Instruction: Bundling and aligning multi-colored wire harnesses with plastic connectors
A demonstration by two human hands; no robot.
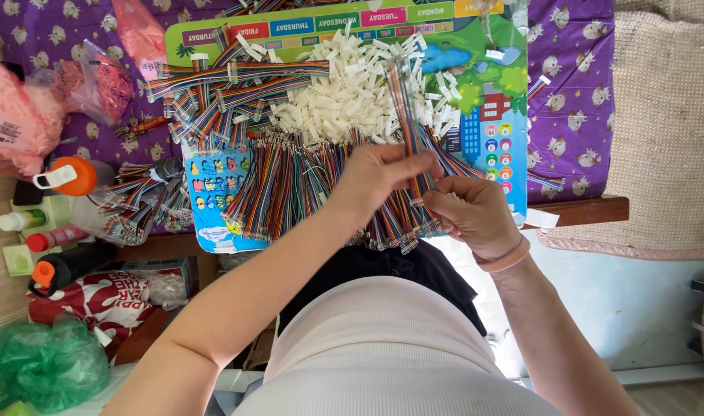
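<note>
My left hand (379,179) and my right hand (475,216) meet over the near edge of a colourful printed board (475,100). Both pinch the near end of one rainbow ribbon cable (407,108), which runs away from me across a heap of small white plastic connectors (344,96). Under my hands lies a thick row of more rainbow cables (290,189) with bare wire ends. Finished cables with white plugs (213,92) are piled at the board's left.
A purple patterned cloth (575,115) covers the table. At left stand bottles with orange caps (67,176), a pink bag (13,123), clear bags and a green plastic bag (43,366). A beige mat (668,131) lies to the right.
</note>
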